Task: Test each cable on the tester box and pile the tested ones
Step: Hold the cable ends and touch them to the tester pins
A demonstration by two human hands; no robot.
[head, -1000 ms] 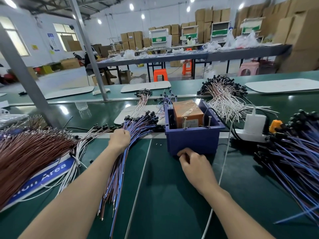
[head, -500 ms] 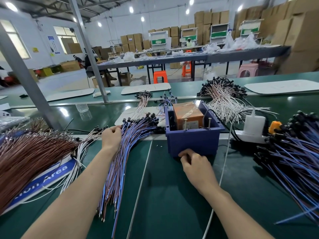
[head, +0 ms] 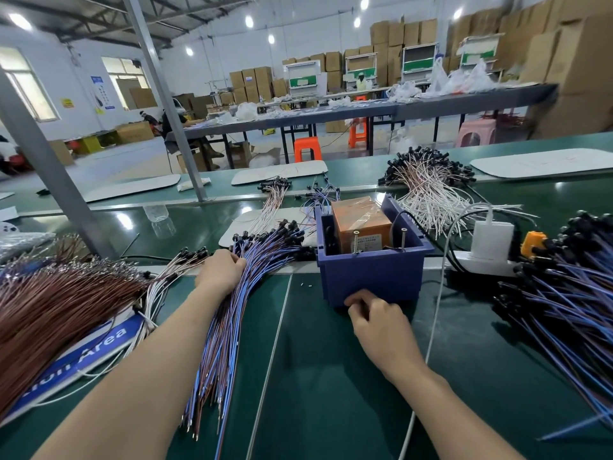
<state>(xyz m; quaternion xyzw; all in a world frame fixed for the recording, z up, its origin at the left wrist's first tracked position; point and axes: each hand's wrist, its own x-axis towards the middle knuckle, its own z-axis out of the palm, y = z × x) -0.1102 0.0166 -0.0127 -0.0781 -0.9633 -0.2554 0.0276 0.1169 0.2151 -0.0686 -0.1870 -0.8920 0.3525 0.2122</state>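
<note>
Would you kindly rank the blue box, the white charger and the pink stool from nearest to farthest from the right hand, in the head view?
1. blue box: directly ahead, at the fingertips of the right hand.
2. white charger: on the table, off to the right.
3. pink stool: on the floor, beyond the table.

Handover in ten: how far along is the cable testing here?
Done: unclear; a big blue cable pile lies left of the tester box, which may be the tested one. In hand: left hand curls its fingers into that pile; right hand sits curled at the box front, nothing visibly under test. Left: probably the other blue pile at right.
</note>
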